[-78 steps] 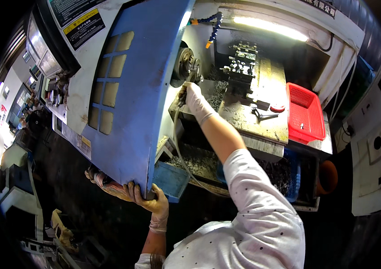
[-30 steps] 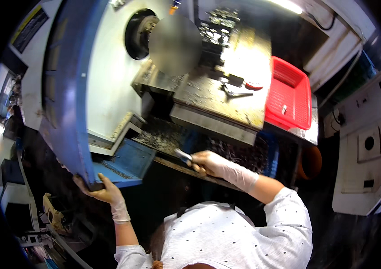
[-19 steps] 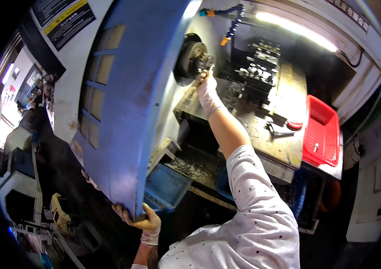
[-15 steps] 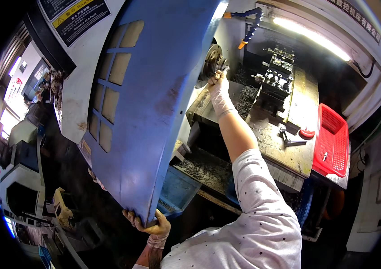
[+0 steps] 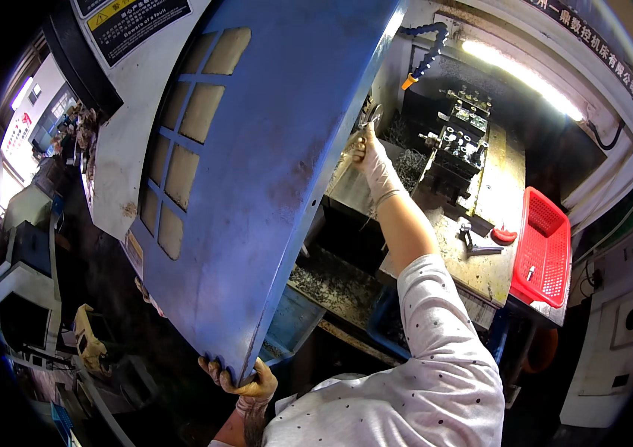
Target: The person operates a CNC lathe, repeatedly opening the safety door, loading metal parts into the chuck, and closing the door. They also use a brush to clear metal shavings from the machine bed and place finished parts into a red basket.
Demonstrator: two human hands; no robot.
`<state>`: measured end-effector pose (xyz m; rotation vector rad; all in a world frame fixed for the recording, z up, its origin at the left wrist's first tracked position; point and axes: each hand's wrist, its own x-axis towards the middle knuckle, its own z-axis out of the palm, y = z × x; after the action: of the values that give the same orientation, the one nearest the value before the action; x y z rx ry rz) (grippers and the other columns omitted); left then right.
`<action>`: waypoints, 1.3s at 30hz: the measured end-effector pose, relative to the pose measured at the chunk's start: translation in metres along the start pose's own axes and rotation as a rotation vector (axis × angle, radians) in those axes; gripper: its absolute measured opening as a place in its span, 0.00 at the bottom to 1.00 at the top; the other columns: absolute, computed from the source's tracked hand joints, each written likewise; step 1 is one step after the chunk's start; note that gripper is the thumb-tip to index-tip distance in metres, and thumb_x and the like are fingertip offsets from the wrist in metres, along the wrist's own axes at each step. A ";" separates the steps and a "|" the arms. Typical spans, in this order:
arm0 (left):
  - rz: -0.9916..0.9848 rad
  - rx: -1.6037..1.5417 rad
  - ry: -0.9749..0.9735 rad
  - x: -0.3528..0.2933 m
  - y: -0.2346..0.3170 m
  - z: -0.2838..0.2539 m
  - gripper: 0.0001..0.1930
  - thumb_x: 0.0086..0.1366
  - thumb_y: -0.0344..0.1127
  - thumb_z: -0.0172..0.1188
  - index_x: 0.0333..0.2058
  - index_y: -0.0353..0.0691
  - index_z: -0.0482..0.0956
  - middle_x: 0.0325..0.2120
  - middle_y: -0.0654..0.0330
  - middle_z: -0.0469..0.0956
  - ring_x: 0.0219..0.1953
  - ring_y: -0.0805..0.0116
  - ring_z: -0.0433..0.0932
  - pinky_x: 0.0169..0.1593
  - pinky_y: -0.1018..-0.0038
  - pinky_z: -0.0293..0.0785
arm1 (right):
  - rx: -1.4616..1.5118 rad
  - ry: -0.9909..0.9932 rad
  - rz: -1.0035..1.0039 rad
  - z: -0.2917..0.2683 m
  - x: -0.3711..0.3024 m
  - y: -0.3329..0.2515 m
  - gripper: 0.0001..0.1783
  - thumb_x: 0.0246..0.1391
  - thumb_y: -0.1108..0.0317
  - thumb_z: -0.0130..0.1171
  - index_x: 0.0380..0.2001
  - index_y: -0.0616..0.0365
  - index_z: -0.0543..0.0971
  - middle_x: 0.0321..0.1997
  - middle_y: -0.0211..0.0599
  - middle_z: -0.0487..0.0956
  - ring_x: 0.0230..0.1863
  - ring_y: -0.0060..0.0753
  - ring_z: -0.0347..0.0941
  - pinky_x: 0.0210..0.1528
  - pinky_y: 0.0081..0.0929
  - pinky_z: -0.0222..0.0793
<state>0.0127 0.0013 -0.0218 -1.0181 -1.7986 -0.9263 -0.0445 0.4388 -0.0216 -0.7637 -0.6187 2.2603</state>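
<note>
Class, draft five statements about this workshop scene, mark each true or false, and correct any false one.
1. The left hand holds the blue door at its lower corner. True.
2. A small piece lies in the red basket. True.
3. The right hand is in the red basket. False: it reaches past the blue door's edge.
4. The blue door hides the red basket. False: the basket is in plain view.
5. The flexible hose has an orange tip. True.

A whitish wall [image 5: 48, 76] stands beyond the dark floor [image 5: 104, 279] at left, a pale cabinet [image 5: 603, 365] at far right.
</note>
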 end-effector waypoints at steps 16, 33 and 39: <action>0.033 -0.086 -0.123 0.006 0.001 -0.006 0.30 0.48 0.45 0.46 0.45 0.36 0.45 0.44 0.51 0.49 0.50 0.50 0.45 0.51 0.57 0.40 | -0.734 0.021 -0.838 -0.016 0.009 -0.028 0.33 0.24 0.70 0.62 0.39 0.70 0.61 0.35 0.39 0.68 0.36 0.24 0.62 0.39 0.15 0.57; -0.242 -0.095 -0.072 0.280 -0.218 0.028 0.27 0.42 0.28 0.49 0.45 0.41 0.54 0.44 0.53 0.57 0.48 0.59 0.53 0.50 0.72 0.48 | -0.811 0.009 -0.598 -0.005 -0.039 -0.033 0.18 0.33 0.71 0.53 0.33 0.62 0.66 0.30 0.33 0.70 0.29 0.21 0.63 0.31 0.16 0.59; -0.150 -0.045 -0.096 0.319 -0.236 0.061 0.24 0.37 0.12 0.37 0.35 0.41 0.67 0.32 0.58 0.69 0.38 0.67 0.66 0.45 0.75 0.58 | -0.780 0.029 -0.590 -0.011 -0.045 -0.038 0.17 0.34 0.72 0.51 0.33 0.62 0.65 0.29 0.34 0.69 0.27 0.21 0.62 0.29 0.17 0.59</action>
<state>-0.3172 0.0484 0.2025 -0.9809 -1.9637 -1.0280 0.0068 0.4346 0.0087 -0.8157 -1.5233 1.4373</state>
